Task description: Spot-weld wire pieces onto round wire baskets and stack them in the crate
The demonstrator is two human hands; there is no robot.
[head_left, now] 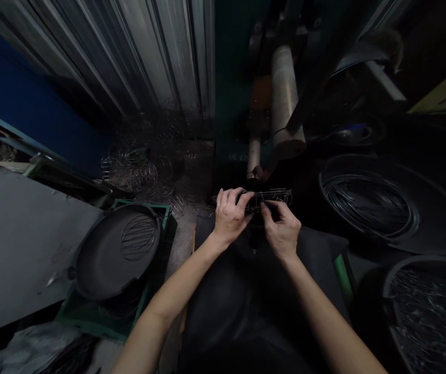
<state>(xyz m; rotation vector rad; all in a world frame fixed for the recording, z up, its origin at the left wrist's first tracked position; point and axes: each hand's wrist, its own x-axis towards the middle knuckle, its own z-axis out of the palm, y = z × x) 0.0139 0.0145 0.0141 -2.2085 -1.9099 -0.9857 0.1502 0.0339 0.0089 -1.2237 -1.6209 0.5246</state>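
A wire rack (pixel 279 196) of thin metal rods is held roughly edge-on in front of the machine's lower electrode (pixel 254 169). My left hand (pixel 231 214) is closed round its left part, fingers over the top and thumb below. At the rack's middle, my right hand (pixel 282 228) pinches with thumb and fingertips close together. Whether a separate small piece sits in that pinch is too dark to see. The rack's right end sticks out past my right fingers, and its left part is mostly hidden behind my left hand.
On the left, a black round tray (pixel 102 254) with a round wire grid (pixel 139 237) rests on a green crate (pixel 90 319). Several wire racks (pixel 140 171) are heaped on the floor. At right are a basin of wire rings (pixel 366 205) and a tub of short metal pieces (pixel 433 317).
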